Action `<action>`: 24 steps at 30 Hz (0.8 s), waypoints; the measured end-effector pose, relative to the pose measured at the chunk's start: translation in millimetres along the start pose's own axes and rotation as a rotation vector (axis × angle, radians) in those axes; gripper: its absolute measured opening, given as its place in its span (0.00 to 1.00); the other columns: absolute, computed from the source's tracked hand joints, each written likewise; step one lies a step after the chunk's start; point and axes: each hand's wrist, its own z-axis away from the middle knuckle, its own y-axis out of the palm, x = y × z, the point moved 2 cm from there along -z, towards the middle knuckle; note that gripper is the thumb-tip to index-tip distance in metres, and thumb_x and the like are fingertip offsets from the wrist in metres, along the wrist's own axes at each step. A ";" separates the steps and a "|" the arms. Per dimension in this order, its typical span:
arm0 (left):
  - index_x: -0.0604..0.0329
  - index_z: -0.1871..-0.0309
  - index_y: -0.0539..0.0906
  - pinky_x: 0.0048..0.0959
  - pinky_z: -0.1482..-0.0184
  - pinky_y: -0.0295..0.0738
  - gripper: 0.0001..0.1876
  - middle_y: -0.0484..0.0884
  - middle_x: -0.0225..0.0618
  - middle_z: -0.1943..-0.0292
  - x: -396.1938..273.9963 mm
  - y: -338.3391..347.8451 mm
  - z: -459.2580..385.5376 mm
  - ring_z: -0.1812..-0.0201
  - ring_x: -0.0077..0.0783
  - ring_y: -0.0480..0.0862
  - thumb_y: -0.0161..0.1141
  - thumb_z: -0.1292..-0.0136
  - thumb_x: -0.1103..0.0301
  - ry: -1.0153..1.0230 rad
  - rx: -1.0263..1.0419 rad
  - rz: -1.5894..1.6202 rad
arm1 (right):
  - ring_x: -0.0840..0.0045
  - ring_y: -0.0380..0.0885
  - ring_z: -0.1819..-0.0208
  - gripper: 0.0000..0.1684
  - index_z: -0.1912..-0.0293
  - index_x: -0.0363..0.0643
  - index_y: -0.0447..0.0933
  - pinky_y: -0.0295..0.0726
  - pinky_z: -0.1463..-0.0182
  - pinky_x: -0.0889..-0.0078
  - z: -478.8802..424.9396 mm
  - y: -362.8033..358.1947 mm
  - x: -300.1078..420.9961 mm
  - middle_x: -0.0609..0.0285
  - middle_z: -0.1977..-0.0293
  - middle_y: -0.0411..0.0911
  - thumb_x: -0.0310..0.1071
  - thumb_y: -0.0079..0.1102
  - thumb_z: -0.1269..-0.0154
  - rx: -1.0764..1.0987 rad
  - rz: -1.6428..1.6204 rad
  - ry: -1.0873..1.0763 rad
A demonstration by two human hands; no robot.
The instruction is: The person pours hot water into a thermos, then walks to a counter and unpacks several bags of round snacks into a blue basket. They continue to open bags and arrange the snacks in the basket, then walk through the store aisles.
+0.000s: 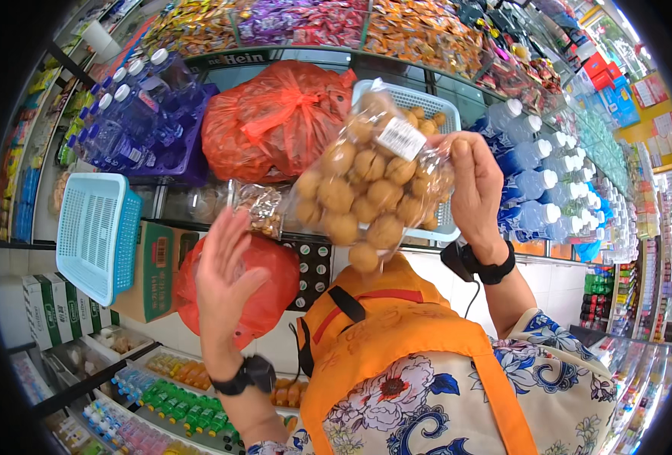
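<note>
My right hand (475, 187) pinches the side of a transparent plastic bag of round brown nuts, apparently walnuts (364, 193), and holds it up before me. A white barcode label (401, 138) is stuck near the bag's top. Behind it, partly hidden, a light blue plastic basket (447, 227) contains more of the same nuts. My left hand (225, 273) is empty with its fingers apart, in front of a red plastic bag (270, 284). Just beyond its fingertips lies a small transparent packet (262, 207) of brown pieces.
A large knotted red plastic bag (276, 122) sits on the glass counter. Left of it, bottles fill a purple crate (190, 148). An upright light blue basket (94, 233) leans by a cardboard box (156, 273). Water bottles (532, 185) line the right, and wrapped snacks (301, 23) the back.
</note>
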 end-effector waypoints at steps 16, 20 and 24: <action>0.69 0.30 0.60 0.30 0.39 0.72 0.46 0.75 0.40 0.41 17.5 160.1 -72.7 0.43 0.28 0.77 0.74 0.52 0.72 -0.491 0.588 0.283 | 0.68 0.77 0.60 0.14 0.62 0.41 0.78 0.76 0.58 0.68 21.0 -84.1 -61.7 0.61 0.65 0.77 0.41 0.67 0.40 0.518 0.187 -0.091; 0.68 0.29 0.59 0.29 0.39 0.71 0.48 0.75 0.40 0.41 8.5 168.5 -83.7 0.43 0.29 0.77 0.74 0.53 0.70 -0.526 0.657 0.190 | 0.61 0.71 0.67 0.13 0.67 0.39 0.74 0.71 0.64 0.62 8.6 -85.3 -67.0 0.57 0.72 0.70 0.38 0.64 0.37 0.632 0.197 -0.244; 0.68 0.29 0.59 0.29 0.37 0.68 0.49 0.73 0.39 0.39 9.3 159.8 -91.8 0.40 0.28 0.74 0.76 0.54 0.70 -0.547 0.780 0.093 | 0.59 0.72 0.66 0.12 0.68 0.36 0.73 0.73 0.63 0.61 13.4 -80.6 -68.3 0.54 0.73 0.71 0.35 0.57 0.32 0.754 -0.021 -0.276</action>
